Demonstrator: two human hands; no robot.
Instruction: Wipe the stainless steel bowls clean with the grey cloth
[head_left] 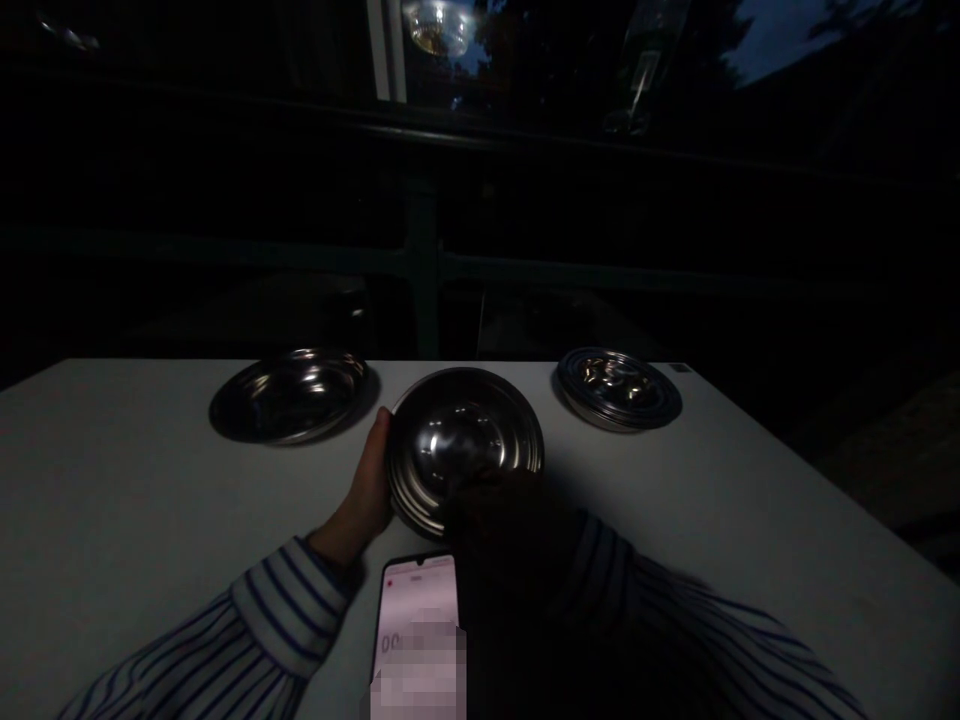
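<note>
A shiny steel bowl [450,420] is tilted toward me above the middle of the white table, its inside showing. My left hand [369,490] is closed on the bowl's left side, the thumb up along the rim and the other fingers hidden behind it. My right hand [502,520] reaches over the bowl's lower right part and is in deep shadow. Its fingers cannot be made out, nor can anything they may hold. Just below the bowl lies a lit phone [420,600], partly blurred out, with digits on its screen.
A wide, shallow steel bowl [262,400] stands at the back left of the white table [135,520]. Several stacked steel dishes [619,390] stand at the back right. Behind the table are dark bars and a window with a clear bottle [641,75] near it.
</note>
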